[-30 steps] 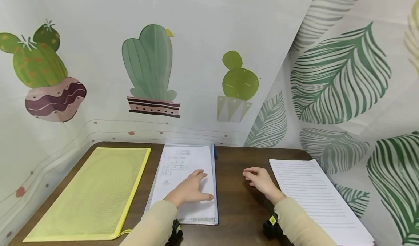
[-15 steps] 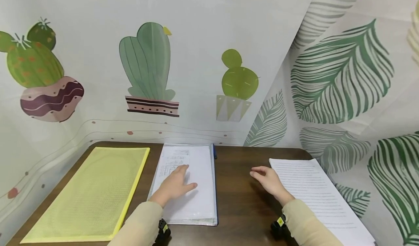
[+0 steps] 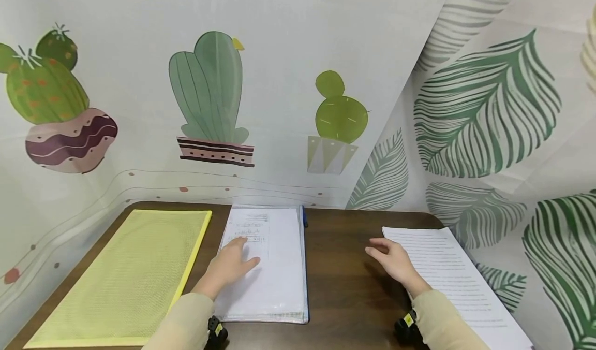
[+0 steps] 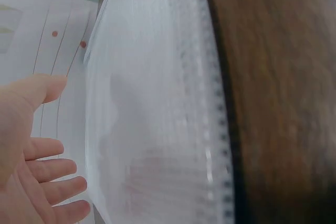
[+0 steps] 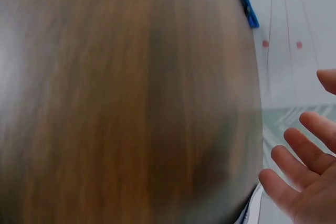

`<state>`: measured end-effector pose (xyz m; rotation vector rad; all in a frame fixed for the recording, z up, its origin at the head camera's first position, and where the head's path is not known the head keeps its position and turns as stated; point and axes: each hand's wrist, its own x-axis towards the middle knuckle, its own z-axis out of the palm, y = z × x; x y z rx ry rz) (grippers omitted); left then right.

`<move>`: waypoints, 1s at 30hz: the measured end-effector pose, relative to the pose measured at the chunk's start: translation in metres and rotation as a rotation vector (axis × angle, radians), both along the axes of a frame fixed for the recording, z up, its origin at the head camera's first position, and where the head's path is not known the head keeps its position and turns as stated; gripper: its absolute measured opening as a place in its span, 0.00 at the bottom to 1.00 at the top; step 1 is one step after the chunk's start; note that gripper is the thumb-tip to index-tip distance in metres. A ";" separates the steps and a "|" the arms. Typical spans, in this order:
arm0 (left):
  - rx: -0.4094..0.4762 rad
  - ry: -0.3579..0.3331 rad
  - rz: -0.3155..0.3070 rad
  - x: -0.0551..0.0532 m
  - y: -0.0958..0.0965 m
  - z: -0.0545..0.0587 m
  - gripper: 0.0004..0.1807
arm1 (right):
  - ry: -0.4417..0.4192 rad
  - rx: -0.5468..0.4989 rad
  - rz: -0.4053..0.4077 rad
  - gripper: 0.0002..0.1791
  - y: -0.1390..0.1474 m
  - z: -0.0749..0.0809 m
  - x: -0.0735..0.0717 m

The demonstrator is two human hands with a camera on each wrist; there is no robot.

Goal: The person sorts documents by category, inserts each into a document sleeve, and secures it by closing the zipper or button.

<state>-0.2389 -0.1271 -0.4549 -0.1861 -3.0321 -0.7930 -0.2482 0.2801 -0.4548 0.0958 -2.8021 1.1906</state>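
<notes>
In the head view my left hand (image 3: 229, 265) hovers over the left side of a clear zip pouch (image 3: 284, 267) with white papers inside, one bearing a printed diagram. Its fingers are spread and hold nothing; the left wrist view shows the hand's shadow on the clear pouch (image 4: 152, 98). My right hand (image 3: 393, 261) is raised above the brown table, close to the left edge of a stack of printed paper (image 3: 447, 272). Its fingers are relaxed with nothing between them, as the right wrist view shows of the same right hand (image 5: 304, 166).
A yellow mesh pouch (image 3: 125, 267) lies flat on the left of the brown table (image 3: 337, 288). A blue zipper pull (image 3: 304, 218) sticks out at the pouch's far right corner. Behind the table hangs a white curtain (image 3: 279, 81) printed with cacti and leaves.
My left hand has moved left across the clear pouch, toward the yellow one. My right hand has moved right, closer to the paper stack. The pouches and stack stay in place.
</notes>
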 end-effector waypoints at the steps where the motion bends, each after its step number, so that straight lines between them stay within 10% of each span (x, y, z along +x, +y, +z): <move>1: 0.001 -0.006 0.005 0.000 -0.002 0.000 0.40 | 0.005 0.010 -0.006 0.26 0.002 -0.001 0.000; 30: 0.012 0.042 0.050 0.015 -0.047 -0.001 0.36 | -0.091 0.169 -0.162 0.33 0.082 0.011 0.032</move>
